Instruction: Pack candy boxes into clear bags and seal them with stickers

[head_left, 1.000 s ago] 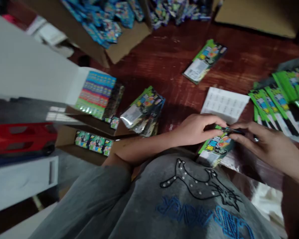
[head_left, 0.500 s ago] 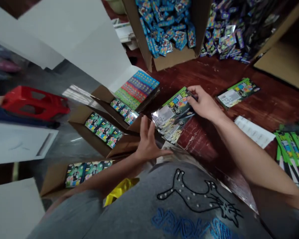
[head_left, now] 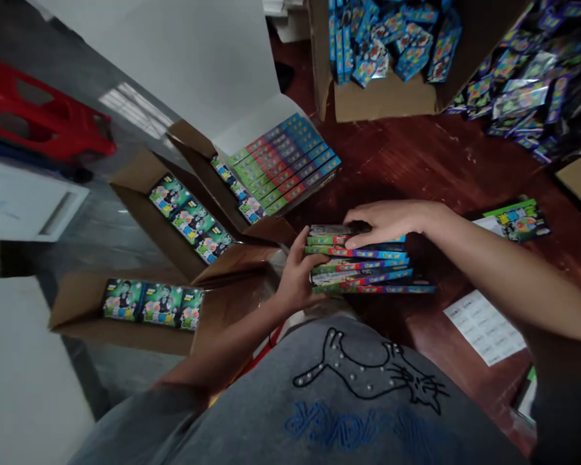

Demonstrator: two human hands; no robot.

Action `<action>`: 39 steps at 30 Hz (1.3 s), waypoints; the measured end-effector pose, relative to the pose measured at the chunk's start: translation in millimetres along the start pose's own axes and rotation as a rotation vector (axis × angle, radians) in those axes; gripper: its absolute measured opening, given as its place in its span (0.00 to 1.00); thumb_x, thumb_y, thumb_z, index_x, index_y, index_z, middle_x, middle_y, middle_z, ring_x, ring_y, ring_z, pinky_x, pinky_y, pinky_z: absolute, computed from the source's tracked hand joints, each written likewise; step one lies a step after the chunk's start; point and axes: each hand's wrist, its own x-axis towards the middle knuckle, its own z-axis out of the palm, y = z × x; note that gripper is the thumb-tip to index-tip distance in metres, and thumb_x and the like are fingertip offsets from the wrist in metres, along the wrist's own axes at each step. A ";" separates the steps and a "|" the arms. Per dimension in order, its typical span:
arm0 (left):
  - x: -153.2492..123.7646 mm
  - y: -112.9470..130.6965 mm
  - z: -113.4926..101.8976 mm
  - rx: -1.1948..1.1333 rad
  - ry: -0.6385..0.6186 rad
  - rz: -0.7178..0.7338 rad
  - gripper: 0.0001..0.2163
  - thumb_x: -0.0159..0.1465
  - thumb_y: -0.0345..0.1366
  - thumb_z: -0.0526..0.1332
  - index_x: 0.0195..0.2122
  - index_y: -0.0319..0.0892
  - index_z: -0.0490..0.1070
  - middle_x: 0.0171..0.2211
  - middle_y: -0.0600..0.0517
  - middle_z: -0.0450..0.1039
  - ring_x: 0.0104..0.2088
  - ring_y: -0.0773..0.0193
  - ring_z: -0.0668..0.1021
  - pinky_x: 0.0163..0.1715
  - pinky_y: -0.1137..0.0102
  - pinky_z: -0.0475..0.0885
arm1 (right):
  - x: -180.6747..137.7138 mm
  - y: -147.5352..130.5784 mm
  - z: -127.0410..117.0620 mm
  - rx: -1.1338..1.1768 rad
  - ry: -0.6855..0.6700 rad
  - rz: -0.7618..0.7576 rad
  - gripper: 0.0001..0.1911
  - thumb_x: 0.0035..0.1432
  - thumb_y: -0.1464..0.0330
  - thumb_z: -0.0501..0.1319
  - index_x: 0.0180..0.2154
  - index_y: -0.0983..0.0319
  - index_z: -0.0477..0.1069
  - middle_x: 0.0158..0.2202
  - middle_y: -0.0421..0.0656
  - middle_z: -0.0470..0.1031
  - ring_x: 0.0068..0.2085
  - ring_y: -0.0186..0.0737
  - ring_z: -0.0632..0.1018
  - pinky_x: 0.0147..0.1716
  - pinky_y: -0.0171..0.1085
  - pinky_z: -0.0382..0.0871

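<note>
A bunch of thin flat packets [head_left: 363,263] stands on edge in front of my body, with their narrow green, red, purple and blue edges facing up. My left hand [head_left: 295,274] is closed around the left ends, fingers on the far side and thumb on the near packets. Over the far packets lies my right hand [head_left: 392,219], its thumb and bent fingers gripping them from above; part of the fingers is hidden. Beyond my right forearm lie more flat packets with green tops [head_left: 520,219], partly covered by it.
Left of the packets, a white-lidded box holds rows of coloured packs [head_left: 285,161]. Open cartons [head_left: 135,339] with green printed boxes stand farther left. A carton of blue packets [head_left: 385,106] and a purple packet heap [head_left: 523,97] are behind; a label sheet [head_left: 487,328] lies right.
The packets, fanned face up in my right hand before, now stand on edge between both hands. My left hand has gone from spread and empty to gripping them. The view has shifted.
</note>
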 end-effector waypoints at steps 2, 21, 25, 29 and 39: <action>7.5 4.7 2.3 0.040 0.008 -0.059 0.31 0.58 0.51 0.77 0.57 0.45 0.67 0.80 0.34 0.37 0.78 0.28 0.52 0.70 0.34 0.61 | 3.2 10.1 -2.2 -0.012 0.012 0.002 0.43 0.63 0.33 0.54 0.61 0.56 0.77 0.59 0.53 0.79 0.58 0.59 0.80 0.56 0.54 0.76; 66.4 -27.2 10.0 -0.251 0.007 0.027 0.57 0.58 0.54 0.79 0.79 0.49 0.45 0.72 0.33 0.59 0.72 0.37 0.67 0.70 0.41 0.67 | -81.7 -0.8 50.4 -0.176 0.493 0.001 0.53 0.62 0.42 0.68 0.77 0.59 0.54 0.78 0.56 0.56 0.76 0.69 0.61 0.70 0.67 0.65; 73.0 -26.2 13.8 -0.271 0.030 0.059 0.55 0.57 0.51 0.80 0.77 0.46 0.48 0.71 0.32 0.59 0.72 0.37 0.67 0.69 0.41 0.68 | -88.0 -25.8 88.2 -0.305 0.617 -0.018 0.28 0.70 0.59 0.66 0.68 0.55 0.70 0.74 0.51 0.65 0.75 0.62 0.64 0.74 0.69 0.56; 76.6 -26.6 14.7 -0.277 0.002 0.077 0.57 0.57 0.52 0.80 0.78 0.47 0.46 0.72 0.31 0.57 0.73 0.36 0.65 0.69 0.39 0.67 | -80.9 -22.1 106.7 -0.294 0.721 -0.010 0.21 0.71 0.65 0.64 0.64 0.54 0.72 0.74 0.51 0.64 0.75 0.59 0.65 0.75 0.69 0.55; 74.5 -39.5 18.9 -0.257 -0.034 0.043 0.65 0.55 0.57 0.79 0.81 0.52 0.33 0.74 0.33 0.52 0.72 0.36 0.65 0.69 0.38 0.66 | -77.5 -12.5 98.6 -0.251 0.703 -0.033 0.22 0.70 0.63 0.66 0.63 0.58 0.75 0.76 0.52 0.63 0.76 0.61 0.63 0.75 0.70 0.53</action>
